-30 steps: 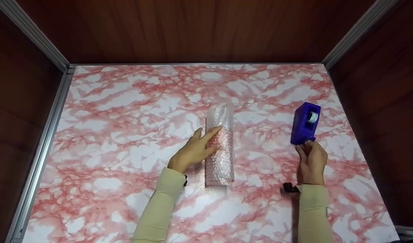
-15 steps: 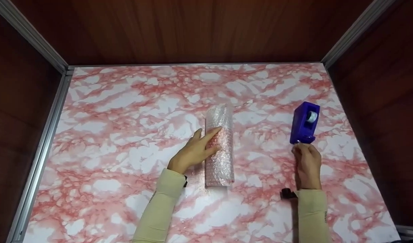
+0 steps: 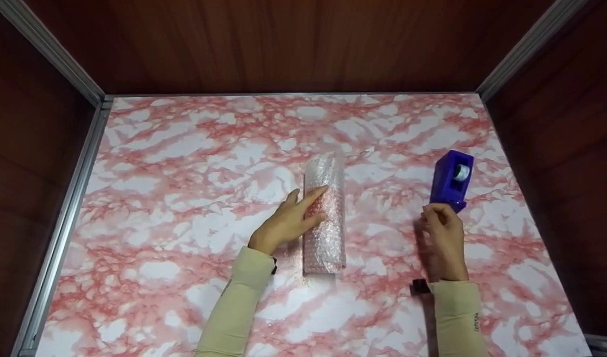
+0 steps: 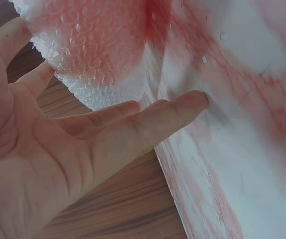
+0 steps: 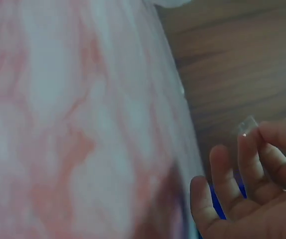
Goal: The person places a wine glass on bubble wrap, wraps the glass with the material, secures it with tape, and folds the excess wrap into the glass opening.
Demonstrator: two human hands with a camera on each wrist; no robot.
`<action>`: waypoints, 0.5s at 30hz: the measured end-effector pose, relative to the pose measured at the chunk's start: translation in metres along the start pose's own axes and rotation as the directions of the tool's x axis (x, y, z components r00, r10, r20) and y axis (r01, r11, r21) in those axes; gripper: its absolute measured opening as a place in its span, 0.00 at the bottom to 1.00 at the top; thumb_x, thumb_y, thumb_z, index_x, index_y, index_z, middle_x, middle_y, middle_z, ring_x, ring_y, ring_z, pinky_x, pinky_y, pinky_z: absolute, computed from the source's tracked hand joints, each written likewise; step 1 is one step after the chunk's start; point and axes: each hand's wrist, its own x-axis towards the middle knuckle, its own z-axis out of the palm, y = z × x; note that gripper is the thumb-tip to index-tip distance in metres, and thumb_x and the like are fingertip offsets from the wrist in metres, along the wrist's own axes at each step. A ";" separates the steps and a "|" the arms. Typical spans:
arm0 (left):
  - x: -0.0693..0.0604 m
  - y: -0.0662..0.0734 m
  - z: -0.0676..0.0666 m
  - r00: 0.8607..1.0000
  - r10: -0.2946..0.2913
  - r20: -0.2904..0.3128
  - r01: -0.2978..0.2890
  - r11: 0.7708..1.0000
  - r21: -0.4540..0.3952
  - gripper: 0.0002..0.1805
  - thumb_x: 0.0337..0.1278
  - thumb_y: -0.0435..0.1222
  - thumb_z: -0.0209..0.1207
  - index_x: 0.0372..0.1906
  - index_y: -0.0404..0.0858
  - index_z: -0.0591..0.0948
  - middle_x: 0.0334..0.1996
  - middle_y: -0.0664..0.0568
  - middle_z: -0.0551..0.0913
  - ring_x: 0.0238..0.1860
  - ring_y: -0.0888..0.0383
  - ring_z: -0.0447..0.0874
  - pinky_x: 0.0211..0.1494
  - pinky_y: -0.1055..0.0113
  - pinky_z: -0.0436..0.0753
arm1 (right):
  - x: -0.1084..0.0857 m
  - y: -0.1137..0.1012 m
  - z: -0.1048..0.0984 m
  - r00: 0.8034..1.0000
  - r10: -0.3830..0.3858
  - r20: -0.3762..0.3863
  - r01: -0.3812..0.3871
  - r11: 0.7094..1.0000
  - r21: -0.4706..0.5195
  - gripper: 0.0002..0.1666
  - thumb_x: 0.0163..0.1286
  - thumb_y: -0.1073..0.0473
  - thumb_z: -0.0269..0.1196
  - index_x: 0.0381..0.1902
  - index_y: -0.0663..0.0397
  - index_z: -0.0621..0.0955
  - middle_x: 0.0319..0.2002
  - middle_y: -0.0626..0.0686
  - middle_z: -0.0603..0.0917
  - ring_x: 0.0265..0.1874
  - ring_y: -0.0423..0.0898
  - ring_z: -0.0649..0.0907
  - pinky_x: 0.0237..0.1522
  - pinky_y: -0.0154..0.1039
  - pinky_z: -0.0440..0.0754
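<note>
A roll of bubble wrap (image 3: 328,248) lies lengthwise on the middle of the table. My left hand (image 3: 283,221) rests on its left side with fingers spread; in the left wrist view the bubbled sheet (image 4: 93,45) is against the fingers. Between thumb and index finger, my right hand (image 3: 448,240) pinches a small piece of clear tape (image 5: 247,125). Just beyond that hand stands a purple tape dispenser (image 3: 444,181) with a tape roll (image 3: 462,172) in it. The hand covers part of the dispenser's near end.
The table (image 3: 184,148) has a red and white marbled top. Dark wood-grain panels (image 3: 293,44) rise at the back and both sides, with metal rails along the left edge and corners. A black wrist device (image 3: 420,286) sits beside the right cuff.
My right hand has come away from the dispenser's near end, moving slightly left with the piece of tape. The left hand stays on the bubble wrap.
</note>
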 end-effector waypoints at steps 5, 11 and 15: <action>0.001 0.000 0.000 1.000 -0.010 0.007 0.010 1.000 -0.005 0.36 0.67 0.64 0.50 0.74 0.83 0.47 0.78 0.35 0.40 0.74 0.30 0.47 0.64 0.30 0.62 | -0.014 -0.035 0.013 0.978 -0.156 0.137 0.166 0.984 -0.066 0.15 0.76 0.64 0.58 0.50 0.76 0.78 0.39 0.72 0.79 0.38 0.52 0.81 0.43 0.35 0.78; 0.001 0.000 0.000 1.000 -0.004 0.011 0.004 1.000 -0.017 0.36 0.67 0.64 0.51 0.74 0.83 0.47 0.78 0.35 0.40 0.74 0.31 0.47 0.64 0.31 0.63 | -0.017 -0.059 0.030 0.928 -0.255 0.271 0.276 0.960 -0.043 0.09 0.73 0.72 0.59 0.45 0.79 0.79 0.36 0.73 0.78 0.36 0.52 0.81 0.42 0.36 0.77; 0.001 0.001 0.000 1.000 0.011 0.009 -0.011 1.000 -0.014 0.37 0.67 0.64 0.51 0.74 0.82 0.48 0.78 0.34 0.42 0.74 0.31 0.50 0.64 0.32 0.64 | -0.009 -0.056 0.038 0.883 -0.297 0.365 0.367 0.920 -0.140 0.07 0.73 0.70 0.59 0.44 0.73 0.81 0.39 0.64 0.82 0.40 0.46 0.82 0.47 0.32 0.77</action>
